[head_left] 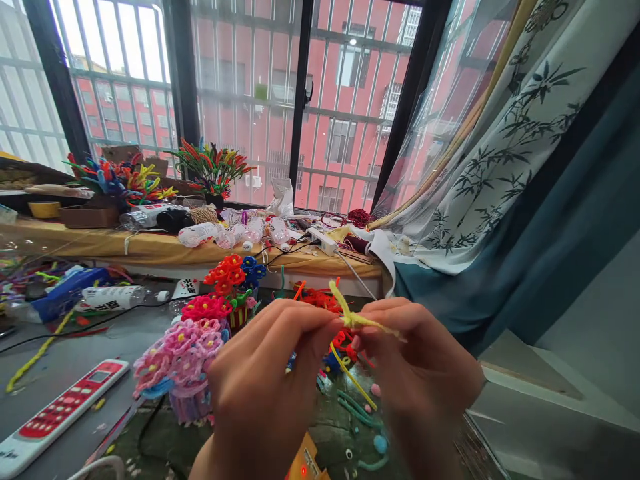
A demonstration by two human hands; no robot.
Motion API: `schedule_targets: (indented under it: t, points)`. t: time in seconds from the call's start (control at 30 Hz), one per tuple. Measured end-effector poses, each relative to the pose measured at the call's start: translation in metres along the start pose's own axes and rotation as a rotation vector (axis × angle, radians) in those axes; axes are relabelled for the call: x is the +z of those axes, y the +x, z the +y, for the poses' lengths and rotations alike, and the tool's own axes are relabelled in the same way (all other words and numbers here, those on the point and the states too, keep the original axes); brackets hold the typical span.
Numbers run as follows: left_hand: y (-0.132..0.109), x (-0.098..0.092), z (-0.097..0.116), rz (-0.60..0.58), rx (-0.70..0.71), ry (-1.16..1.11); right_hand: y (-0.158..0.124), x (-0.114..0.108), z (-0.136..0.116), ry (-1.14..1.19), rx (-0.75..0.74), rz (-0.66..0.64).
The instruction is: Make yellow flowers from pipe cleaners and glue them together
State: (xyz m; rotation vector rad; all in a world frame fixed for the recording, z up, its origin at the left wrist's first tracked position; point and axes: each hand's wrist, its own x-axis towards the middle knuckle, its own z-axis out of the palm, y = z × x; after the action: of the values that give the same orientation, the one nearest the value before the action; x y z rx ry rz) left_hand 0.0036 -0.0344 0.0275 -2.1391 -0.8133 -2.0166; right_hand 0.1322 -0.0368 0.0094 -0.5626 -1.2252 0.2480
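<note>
Head view: a pink flower bunch (pixel 183 350) stands just beside the left hand (pixel 265 360); a remote control (pixel 65 413) lies farther left on the grey tabletop (pixel 120 333). Both hands block part of the clutter behind them. The yellow fuzzy stem (pixel 349 320) is above the work surface, between the fingertips, pinched by the left hand and the right hand (pixel 425 360); one end projects upward. Count: one pinched stem, one remote control, two multicoloured plants (pixel 213 170) on the windowsill (pixel 160 245).
</note>
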Motion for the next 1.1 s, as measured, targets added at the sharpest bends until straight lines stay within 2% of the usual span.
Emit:
schedule_targets:
  t: [0.07,0.13,0.2,0.23,0.37,0.43,0.5,0.6,0.67,0.83,0.97,1.1]
  points:
    - [-0.002,0.0,0.0,-0.015,-0.186,-0.111,-0.001,-0.001,0.001,0.102,0.096,0.006]
    - [-0.002,0.0,0.001,-0.045,-0.349,-0.231,-0.001,-0.002,0.002,0.199,0.161,-0.046]
    - [-0.002,-0.001,0.002,-0.084,-0.442,-0.293,0.0,-0.004,0.004,0.251,0.18,-0.107]
    - [-0.002,-0.001,0.002,-0.086,-0.443,-0.293,0.001,-0.005,0.004,0.259,0.19,-0.125]
    - [0.0,-0.003,0.001,-0.043,-0.256,-0.239,0.004,-0.005,0.002,0.259,0.295,-0.082]
    - [0.003,-0.007,0.0,-0.083,-0.196,-0.17,0.005,-0.006,0.0,0.262,0.299,-0.115]
    - [0.005,-0.012,-0.001,-0.147,-0.194,-0.062,0.006,-0.007,-0.001,0.263,0.285,-0.169]
    - [0.007,-0.016,-0.002,-0.184,-0.202,0.039,0.007,-0.007,-0.003,0.217,0.385,-0.11]
    - [0.008,-0.018,-0.003,-0.195,-0.182,0.03,0.008,-0.006,-0.005,0.197,0.412,-0.137]
    - [0.008,-0.018,-0.002,-0.314,-0.091,-0.025,0.008,-0.003,-0.011,0.143,0.431,-0.149]
    - [0.006,-0.017,-0.001,-0.289,-0.045,0.018,0.007,-0.002,-0.017,0.159,0.589,-0.15]
    - [0.006,-0.015,0.0,-0.269,-0.025,-0.002,0.008,-0.004,-0.018,0.291,0.742,-0.282]
